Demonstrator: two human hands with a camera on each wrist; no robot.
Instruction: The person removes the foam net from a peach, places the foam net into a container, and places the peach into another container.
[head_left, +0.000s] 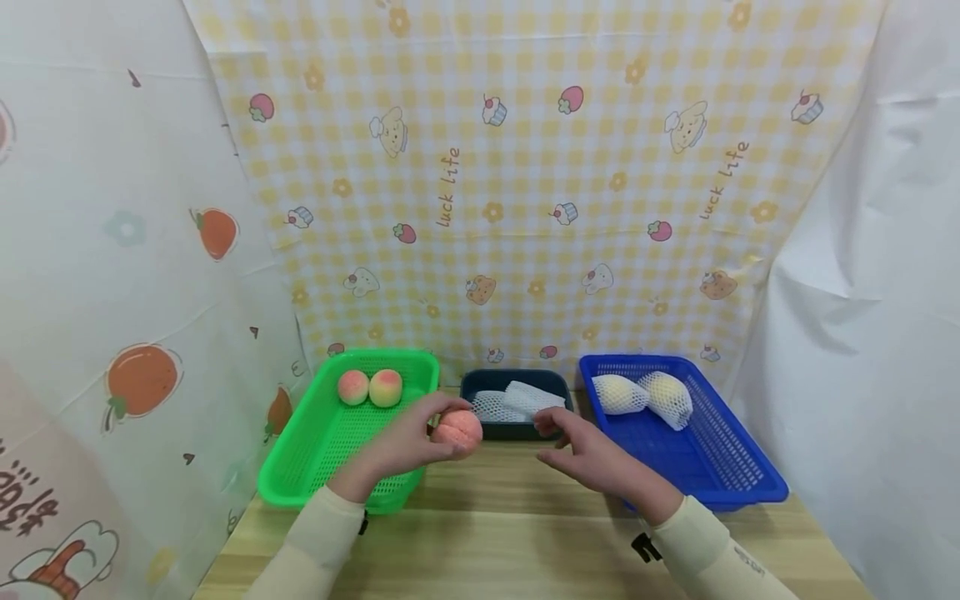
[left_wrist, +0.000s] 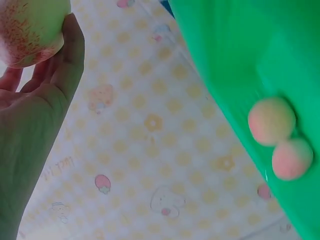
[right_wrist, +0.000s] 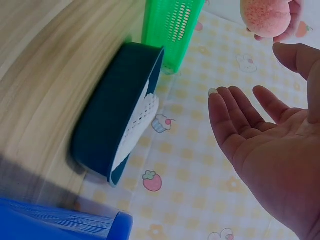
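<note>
My left hand (head_left: 411, 440) grips a pink peach (head_left: 458, 432) with thumb and fingers, held above the table between the green basket and the dark box. In the left wrist view the peach (left_wrist: 32, 30) shows a pale green side with red speckles. My right hand (head_left: 588, 450) holds nothing; its fingers are loosely bent and spread, near the front right corner of the dark box (head_left: 517, 431). The right wrist view shows its palm (right_wrist: 280, 150) turned up, the peach (right_wrist: 266, 17) a short way beyond the thumb. White foam net sleeves (head_left: 517, 402) lie in the dark box.
At left stands a green basket (head_left: 300, 493) with two peaches (head_left: 370, 388) at its back. A blue basket (head_left: 750, 492) at right holds two fruits in white foam nets (head_left: 643, 396). A patterned cloth (head_left: 525, 250) hangs behind the wooden table (head_left: 510, 533).
</note>
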